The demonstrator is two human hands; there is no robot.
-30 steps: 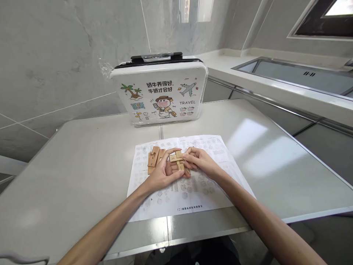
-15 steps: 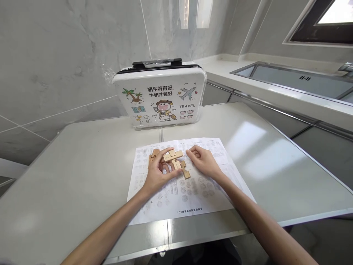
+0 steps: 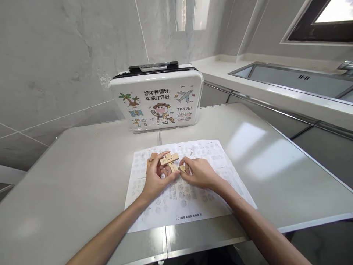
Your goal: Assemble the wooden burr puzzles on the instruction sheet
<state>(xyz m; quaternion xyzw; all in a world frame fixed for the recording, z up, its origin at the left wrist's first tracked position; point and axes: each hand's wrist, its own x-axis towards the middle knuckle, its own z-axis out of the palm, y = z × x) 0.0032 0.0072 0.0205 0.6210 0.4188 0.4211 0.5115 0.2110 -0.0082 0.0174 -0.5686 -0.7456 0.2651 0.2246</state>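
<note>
Several interlocking wooden puzzle pieces [image 3: 170, 159], pale and notched, are joined crosswise between the thumb and fingers of my left hand [image 3: 156, 178]. My right hand [image 3: 199, 172] pinches another small wooden puzzle piece [image 3: 182, 168] just right of that assembly; whether the two touch I cannot tell. Behind my left fingers, darker wooden pieces [image 3: 152, 157] lie on the printed sheet [image 3: 190, 206], mostly covered by the hand. Small line drawings and rows of text fill the sheet under both hands.
A white cartoon-printed case [image 3: 162, 84] in clear plastic stands at the back of the light table [image 3: 91, 176], against the grey tiled wall [image 3: 63, 55]. To the right are a counter and a sink [image 3: 289, 79]. A seam runs down the table's middle.
My right hand came off the assembly to the right, then closed on a small piece by its lower right side. My left hand kept its hold while the assembly tilted. The view shifted slightly.
</note>
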